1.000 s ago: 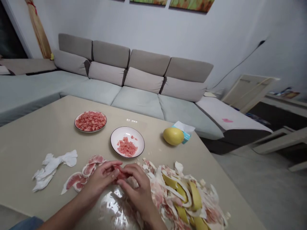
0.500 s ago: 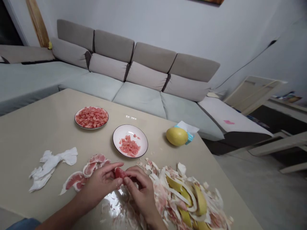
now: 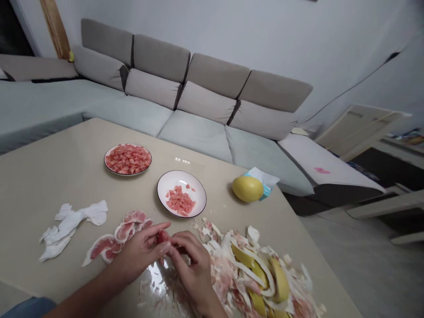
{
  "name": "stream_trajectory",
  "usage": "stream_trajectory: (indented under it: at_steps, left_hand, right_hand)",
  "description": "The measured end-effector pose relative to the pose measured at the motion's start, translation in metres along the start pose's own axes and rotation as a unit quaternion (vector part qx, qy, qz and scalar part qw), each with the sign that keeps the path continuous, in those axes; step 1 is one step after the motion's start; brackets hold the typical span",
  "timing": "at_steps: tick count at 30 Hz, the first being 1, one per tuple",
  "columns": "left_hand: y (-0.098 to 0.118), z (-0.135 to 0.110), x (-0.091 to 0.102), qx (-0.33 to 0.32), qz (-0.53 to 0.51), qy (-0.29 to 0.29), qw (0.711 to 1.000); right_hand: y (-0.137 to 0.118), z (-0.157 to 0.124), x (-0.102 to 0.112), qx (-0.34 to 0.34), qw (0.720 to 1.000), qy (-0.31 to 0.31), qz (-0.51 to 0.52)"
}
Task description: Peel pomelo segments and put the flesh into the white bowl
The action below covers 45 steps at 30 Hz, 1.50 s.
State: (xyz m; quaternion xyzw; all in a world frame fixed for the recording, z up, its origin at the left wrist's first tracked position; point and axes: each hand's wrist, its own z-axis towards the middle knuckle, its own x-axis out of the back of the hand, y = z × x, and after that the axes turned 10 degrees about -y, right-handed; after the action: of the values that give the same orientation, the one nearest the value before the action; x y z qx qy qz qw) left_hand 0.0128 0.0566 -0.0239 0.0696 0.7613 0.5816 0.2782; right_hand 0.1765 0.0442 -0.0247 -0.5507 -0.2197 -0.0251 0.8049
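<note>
A small piece of red pomelo flesh [image 3: 163,236] is pinched between my two hands, low over the table. My left hand [image 3: 147,247] holds it from the left, thumb against the near side. From the right, the fingertips of my right hand [image 3: 192,260] press on the same piece and partly hide it. Beside my left hand lie several pomelo segments [image 3: 127,229] with white membrane on them. Just beyond the hands stands a white plate [image 3: 165,187] with a dark rim, holding some peeled pink flesh [image 3: 180,201].
A fuller plate [image 3: 127,160] of pink flesh stands farther left. Peel and membrane scraps [image 3: 255,274] are heaped to the right. A whole yellow pomelo [image 3: 247,188] rests by a tissue pack [image 3: 266,185]. Crumpled tissue [image 3: 71,225] lies left. A sofa [image 3: 192,132] runs behind the table [image 3: 59,176].
My right fingers have closed in over the pomelo piece, so less of it shows. The view has shifted slightly; plates and scraps stay where they were.
</note>
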Motion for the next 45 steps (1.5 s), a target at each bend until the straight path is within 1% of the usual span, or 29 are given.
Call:
stream_trajectory:
  at_steps: [4,9,13,18,24,27,31,35,39,42,45]
  left_hand:
    - [-0.005,0.002,0.001,0.009,-0.009,-0.011,1.000]
    - [-0.005,0.003,0.003,-0.015,0.007,-0.010,1.000]
    - [0.001,0.003,0.001,0.012,0.004,-0.029,1.000]
    - [-0.001,0.004,-0.002,0.015,-0.002,-0.008,1.000]
    - [-0.009,0.006,0.001,-0.012,0.021,0.007,1.000]
    - [-0.010,0.006,0.001,-0.005,0.000,0.006,1.000]
    - [-0.009,0.007,-0.002,0.005,-0.032,-0.001,0.999]
    - [-0.008,0.007,-0.008,-0.014,-0.047,0.032,0.998]
    - [-0.007,0.007,-0.015,-0.034,-0.064,0.063,0.995]
    - [-0.008,0.007,-0.017,-0.047,-0.071,0.071,0.994]
    - [-0.008,0.006,-0.019,-0.055,-0.077,0.073,0.993]
  right_hand:
    - [-0.001,0.001,0.001,-0.014,1.000,0.006,0.024]
    - [0.000,0.001,-0.001,-0.036,0.998,0.007,0.058]
    - [0.005,0.001,-0.005,-0.058,0.993,0.026,0.095]
    - [0.010,-0.002,-0.009,-0.079,0.989,0.038,0.121]
    - [0.005,0.002,-0.007,-0.094,0.983,0.013,0.156]
    - [0.003,0.004,-0.005,-0.102,0.983,0.011,0.155]
    - [0.007,0.003,-0.007,-0.107,0.984,0.036,0.139]
    - [0.013,0.001,-0.014,-0.114,0.981,0.062,0.143]
    - [0.011,0.001,-0.017,-0.110,0.978,0.090,0.153]
    - [0.008,0.000,-0.018,-0.107,0.978,0.112,0.143]
    - [0.008,-0.001,-0.020,-0.107,0.977,0.120,0.140]
